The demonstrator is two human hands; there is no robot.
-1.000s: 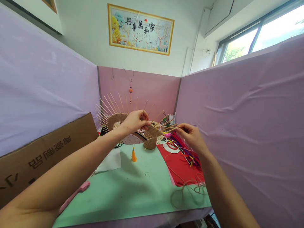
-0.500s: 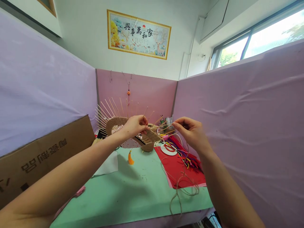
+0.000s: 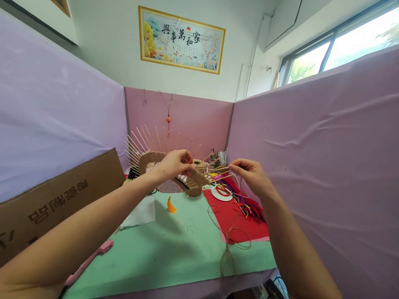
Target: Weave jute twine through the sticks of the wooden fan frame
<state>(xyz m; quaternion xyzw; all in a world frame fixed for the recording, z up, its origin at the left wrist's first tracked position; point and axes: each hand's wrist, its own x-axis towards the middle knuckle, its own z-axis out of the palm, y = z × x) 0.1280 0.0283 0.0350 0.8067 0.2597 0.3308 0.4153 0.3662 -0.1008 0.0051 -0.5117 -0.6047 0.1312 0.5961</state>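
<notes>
My left hand (image 3: 176,164) is closed on the upper edge of a curved woven frame (image 3: 151,158), its thumb and fingers pinched at the right part. Thin wooden sticks (image 3: 144,138) fan out from the frame, and tan twine is wound between them in a dense band. To the right, my right hand (image 3: 252,173) pinches the twine close to the tips of the sticks on that side. Loose twine (image 3: 228,241) hangs below in loops over the red sheet and the table's front edge. The fingertips of my left hand are partly hidden.
Red-handled scissors (image 3: 223,190) lie on a white disc beside colourful pipe cleaners (image 3: 249,205) on a red sheet (image 3: 215,216). An orange tassel (image 3: 171,205) rests on the green table (image 3: 146,257). A cardboard box (image 3: 62,199) stands left, near a pink strap (image 3: 90,261).
My right hand has moved slightly right and down with the twine. The loose loops below have shifted left. My left hand keeps its grip on the frame.
</notes>
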